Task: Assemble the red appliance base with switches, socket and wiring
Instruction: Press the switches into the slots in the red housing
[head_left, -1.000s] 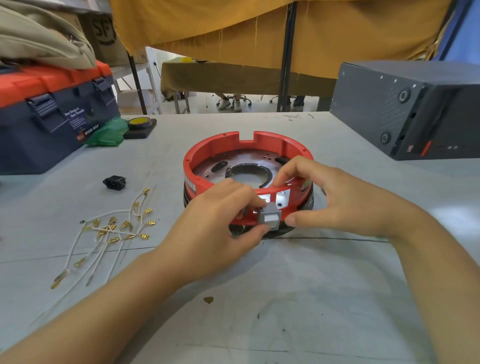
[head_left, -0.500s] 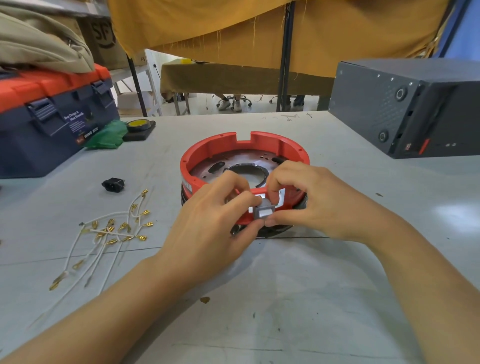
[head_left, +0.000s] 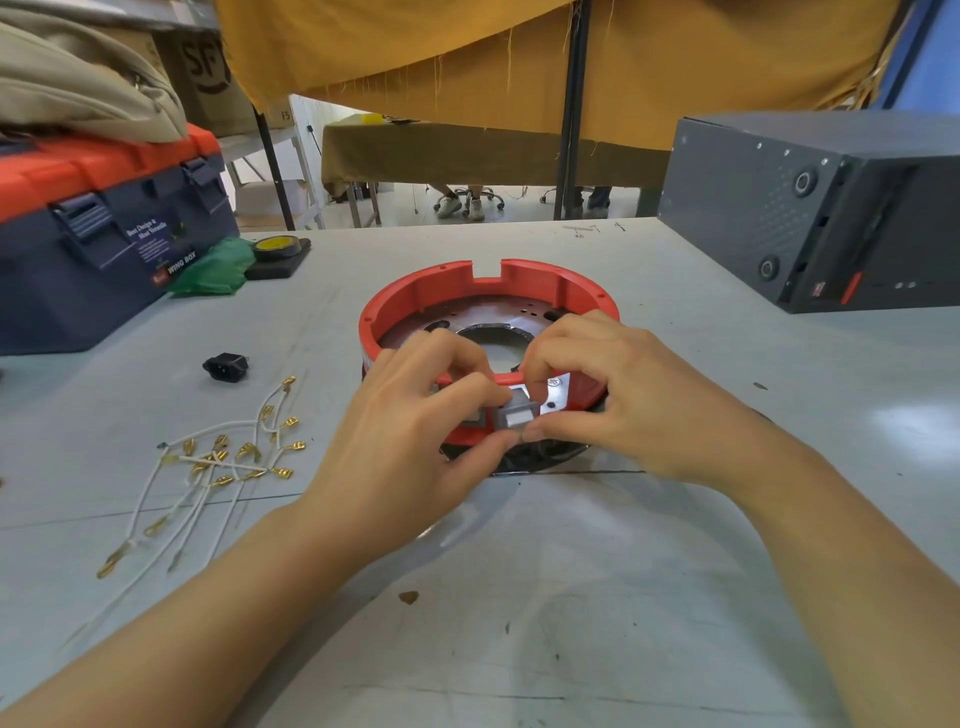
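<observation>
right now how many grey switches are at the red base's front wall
2: one switch pinched by both hands at the red base, another just left, mostly hidden under the left hand.

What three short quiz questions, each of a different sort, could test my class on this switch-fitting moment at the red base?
1. True or false: the black socket is already fitted into the red base.
2. Which hands pinch the grey switch? A left hand only; B right hand only; C both.
3. Fill in: the white wires end in ____-coloured terminals.

Key: 1 false, it lies on the table; 2 C; 3 gold.
</observation>
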